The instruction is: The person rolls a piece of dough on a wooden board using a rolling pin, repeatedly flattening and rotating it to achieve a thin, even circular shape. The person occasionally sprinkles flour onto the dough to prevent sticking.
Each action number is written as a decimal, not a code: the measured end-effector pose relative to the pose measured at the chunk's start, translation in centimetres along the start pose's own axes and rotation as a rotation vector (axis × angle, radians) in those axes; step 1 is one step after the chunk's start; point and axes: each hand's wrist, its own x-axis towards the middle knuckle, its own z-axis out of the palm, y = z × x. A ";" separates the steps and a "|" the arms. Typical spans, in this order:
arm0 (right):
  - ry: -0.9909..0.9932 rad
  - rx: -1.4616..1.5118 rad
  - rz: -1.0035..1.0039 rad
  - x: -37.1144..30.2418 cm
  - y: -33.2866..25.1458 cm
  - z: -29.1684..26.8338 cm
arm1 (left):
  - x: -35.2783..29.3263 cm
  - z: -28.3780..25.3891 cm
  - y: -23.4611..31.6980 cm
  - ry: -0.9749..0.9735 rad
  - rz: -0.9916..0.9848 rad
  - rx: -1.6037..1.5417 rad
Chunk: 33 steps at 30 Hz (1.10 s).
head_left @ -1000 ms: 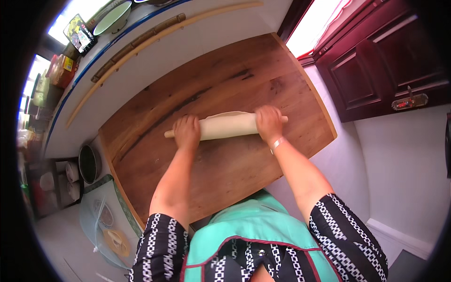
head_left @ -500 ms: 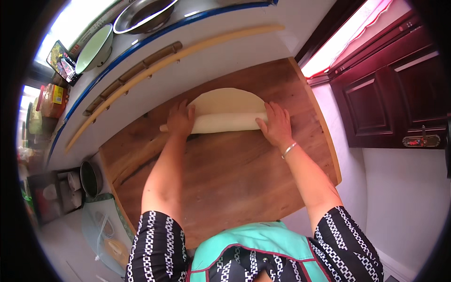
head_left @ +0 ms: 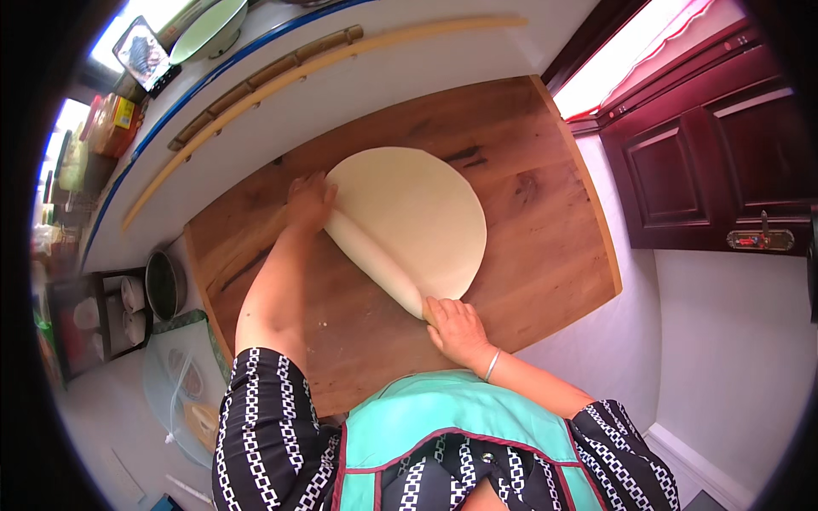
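A large round sheet of pale dough (head_left: 417, 213) lies flat, its near-left edge wound around a rolling pin that slants from far left to near right. The dough roll (head_left: 375, 260) covers most of the pin. My left hand (head_left: 311, 203) closes over the far-left end of the roll, hiding that end of the pin. At the near-right end, my right hand (head_left: 460, 330) grips the bare wooden tip of the rolling pin (head_left: 429, 312), close to my apron. A silver bangle circles my right wrist.
The wooden table (head_left: 545, 230) stands against a white wall, below wooden rods (head_left: 256, 96) on that wall. A blue-edged ledge holds a light green basin (head_left: 210, 32), a phone (head_left: 145, 55) and jars (head_left: 115, 123). At left are a dark pot (head_left: 165, 285) and a rack; at right, a dark red door (head_left: 707, 153).
The roll has swung from level to slanting, its right end coming toward me with my right hand. More of the dough sheet lies spread out. My left hand has moved slightly left and away.
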 end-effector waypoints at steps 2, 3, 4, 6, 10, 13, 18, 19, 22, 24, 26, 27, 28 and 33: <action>-0.016 -0.032 -0.005 -0.3 -1.8 1.2 | -2.8 0.3 -2.9 0.057 0.016 -0.030; -0.029 -0.050 -0.006 -0.5 -2.5 1.8 | -4.1 0.0 -3.3 0.084 0.023 -0.049; -0.015 -0.067 -0.021 -0.5 -3.1 2.3 | -5.0 -0.3 -3.7 0.087 0.035 -0.046; 0.017 -0.099 -0.061 -0.2 -4.3 3.3 | -6.5 -1.4 -4.9 0.100 0.053 -0.032; -0.002 -0.105 -0.087 -0.4 -7.0 5.6 | -10.5 -2.1 -6.6 0.173 -0.058 -0.116; -0.094 -0.048 -0.040 -0.5 -8.7 6.7 | -13.3 -3.2 -6.8 0.097 -0.252 -0.237; -0.178 0.367 0.182 -0.5 -9.4 7.5 | -18.4 -2.5 -8.6 0.176 -0.305 -0.286; -0.173 0.306 0.156 0.1 -9.1 6.4 | -19.7 -1.4 -8.9 0.228 -0.423 -0.378; -0.007 0.138 0.045 2.4 -3.5 1.5 | -22.7 0.5 -6.7 0.225 -0.812 -0.881; 0.133 0.004 -0.001 4.8 2.3 -1.2 | -23.7 -1.7 0.7 -0.050 -1.015 -1.380; 0.082 -0.149 0.016 8.1 6.5 -4.0 | -25.0 -2.7 6.7 -0.434 -1.069 -1.729; 0.044 -0.217 0.015 9.4 8.1 -5.0 | -25.2 -3.0 10.1 -0.530 -1.136 -1.805; 0.030 -0.215 -0.059 10.7 9.1 -5.6 | -25.1 -3.2 13.2 -0.608 -1.137 -1.891; -0.046 -0.145 -0.413 15.1 12.6 -7.0 | -21.4 -2.1 21.6 -0.628 -1.225 -2.001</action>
